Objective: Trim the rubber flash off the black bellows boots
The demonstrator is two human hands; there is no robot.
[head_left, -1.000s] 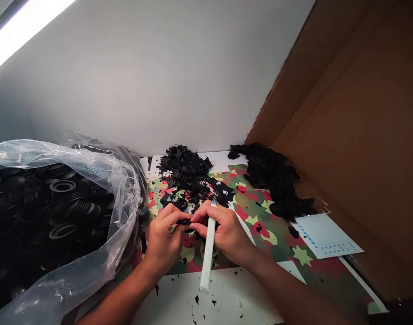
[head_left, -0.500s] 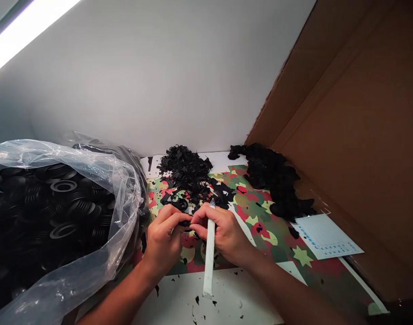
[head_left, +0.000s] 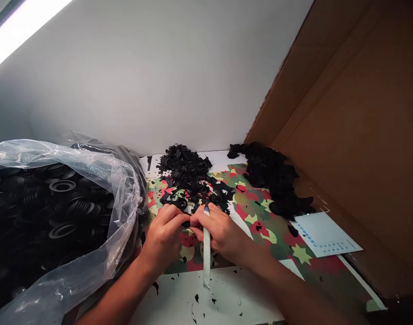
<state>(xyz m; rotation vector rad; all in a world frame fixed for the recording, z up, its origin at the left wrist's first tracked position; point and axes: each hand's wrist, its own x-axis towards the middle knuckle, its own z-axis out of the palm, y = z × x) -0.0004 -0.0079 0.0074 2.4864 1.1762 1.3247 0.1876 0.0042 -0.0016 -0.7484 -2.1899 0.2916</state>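
My left hand [head_left: 164, 239] and my right hand [head_left: 222, 234] meet over a camouflage-patterned mat [head_left: 260, 216]. Between their fingertips they pinch a small black rubber part [head_left: 186, 223], mostly hidden by the fingers. My right hand also grips a pale, flat blade-like tool [head_left: 206, 253], whose handle points toward me and whose tip shows just above the knuckles. A heap of black rubber trimmings [head_left: 186, 174] lies right behind the hands.
A clear plastic bag [head_left: 74, 271] full of black ribbed rubber parts [head_left: 62, 203] fills the left side. A second black pile [head_left: 274, 180] lies at the right beside a brown cardboard wall [head_left: 355, 135]. A white printed sheet [head_left: 325, 234] rests near it. Black scraps dot the white tabletop [head_left: 227, 302].
The tool's handle has swung slightly left and stands more upright. Both hands stay together on the small black part, with only small finger shifts.
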